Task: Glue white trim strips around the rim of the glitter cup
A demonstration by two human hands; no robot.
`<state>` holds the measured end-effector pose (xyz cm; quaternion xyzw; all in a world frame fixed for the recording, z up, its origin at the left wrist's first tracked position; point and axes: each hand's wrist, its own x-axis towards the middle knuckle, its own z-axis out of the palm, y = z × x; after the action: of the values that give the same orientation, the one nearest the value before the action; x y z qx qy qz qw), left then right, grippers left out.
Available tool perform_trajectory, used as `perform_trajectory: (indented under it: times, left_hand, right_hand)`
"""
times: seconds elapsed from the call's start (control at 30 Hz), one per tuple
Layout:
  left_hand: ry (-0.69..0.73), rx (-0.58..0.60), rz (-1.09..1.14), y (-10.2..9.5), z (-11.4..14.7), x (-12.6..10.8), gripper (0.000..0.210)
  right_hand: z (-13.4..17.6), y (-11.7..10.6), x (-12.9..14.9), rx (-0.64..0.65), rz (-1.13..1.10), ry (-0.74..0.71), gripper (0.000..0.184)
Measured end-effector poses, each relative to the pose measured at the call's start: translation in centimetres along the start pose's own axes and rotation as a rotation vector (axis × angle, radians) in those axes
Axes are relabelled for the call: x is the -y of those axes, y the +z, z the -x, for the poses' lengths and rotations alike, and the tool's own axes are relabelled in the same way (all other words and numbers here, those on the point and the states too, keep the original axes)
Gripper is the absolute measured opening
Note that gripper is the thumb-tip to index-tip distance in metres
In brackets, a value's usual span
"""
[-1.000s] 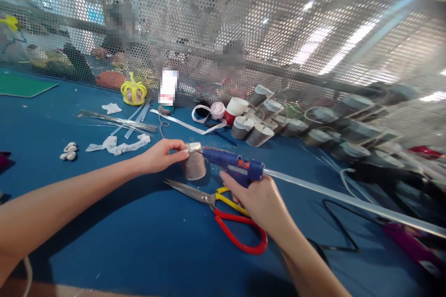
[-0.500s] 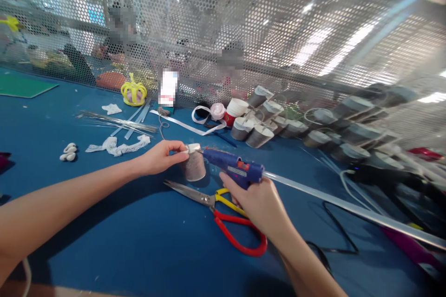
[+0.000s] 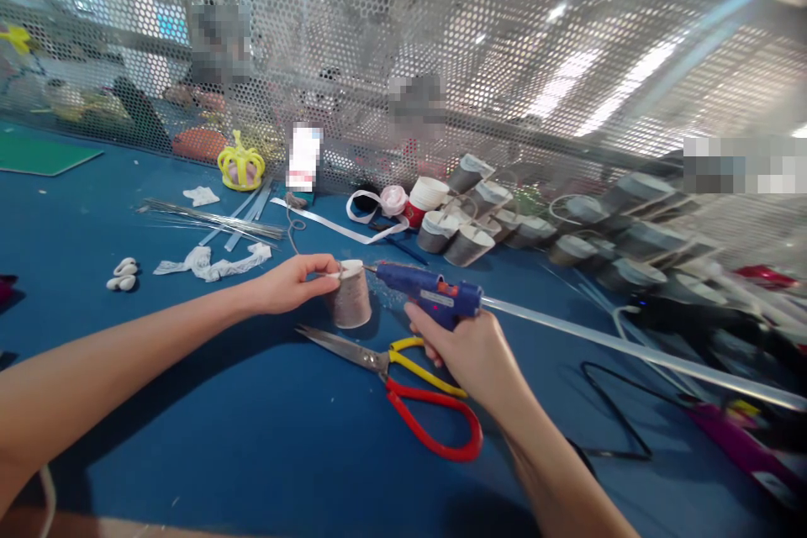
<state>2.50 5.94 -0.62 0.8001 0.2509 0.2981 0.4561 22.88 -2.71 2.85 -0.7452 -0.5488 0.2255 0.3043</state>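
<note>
Fingers of my left hand (image 3: 308, 282) pinch the rim of a small grey cup (image 3: 350, 303) that stands on the blue table. White material shows at the cup's top edge. My right hand (image 3: 472, 353) is wrapped round a blue hot glue gun (image 3: 432, 290), whose metal nozzle points left, just beside the cup's upper rim. A long clear glue stick (image 3: 598, 339) runs out of the gun's back toward the right. Below both lies a pair of scissors (image 3: 382, 363) with one yellow and one red handle, blades pointing left.
Several grey cups (image 3: 470, 244) are piled at the back right before a perforated metal screen (image 3: 353, 42). Toward the left lie white lace (image 3: 211, 263), thin wires (image 3: 208, 218) and a yellow crown-shaped piece (image 3: 241, 164). A phone (image 3: 303, 158) leans upright against the screen.
My right hand has drawn the glue gun slightly to the right, so its nozzle has come away from the cup's rim. My left hand keeps its hold on the cup.
</note>
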Motion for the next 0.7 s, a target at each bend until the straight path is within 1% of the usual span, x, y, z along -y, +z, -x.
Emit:
perform_trajectory:
  times: [0.13,0.33,0.53,0.6,0.7]
  left_hand:
    - [0.002,0.006,0.003,-0.10,0.05,0.06,0.016]
    - [0.006,0.008,0.020,-0.06,0.06,0.08,0.016]
    - [0.019,0.008,0.024,-0.03,-0.03,0.08,0.016]
    - [0.015,0.000,0.012,-0.04,-0.01,0.06,0.015]
    - [0.008,-0.003,-0.005,-0.05,0.04,0.01,0.016]
  right_hand:
    - [0.51,0.06,0.50,0.011,-0.005,-0.023,0.035]
    - [0.54,0.10,0.60,0.000,-0.002,-0.018,0.032]
    - [0.45,0.03,0.63,0.010,-0.024,-0.086,0.022]
    - [0.48,-0.09,0.67,0.013,-0.021,-0.088,0.022]
    - [0.75,-0.25,1.01,0.022,0.003,-0.131,0.019]
